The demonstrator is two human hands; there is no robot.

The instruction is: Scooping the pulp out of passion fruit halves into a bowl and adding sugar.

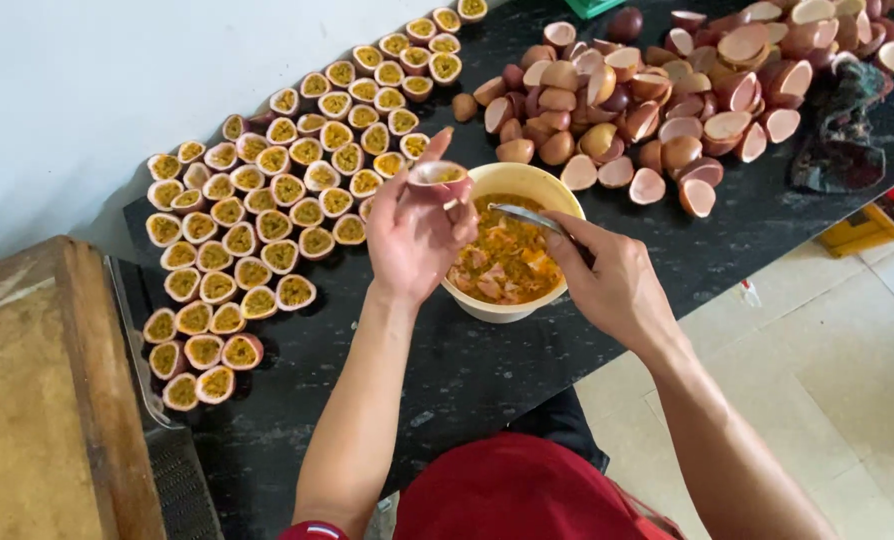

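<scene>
Over the bowl (512,180), both hands meet: left (415,240) cupping a fruit half (440,178), right (607,275) gripping a spoon (527,215)

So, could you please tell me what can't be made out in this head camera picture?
- Metal spoon: its bowl end is blurred and the right hand covers its handle.
- Halved passion fruit in the left hand: fingers hide its underside.
- Pile of emptied purple shells: cut off by the top edge.
- Green item: mostly out of frame.

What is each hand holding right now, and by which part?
The left hand cups a passion fruit half by its rind, over the bowl. The right hand grips a spoon by its handle.
</scene>
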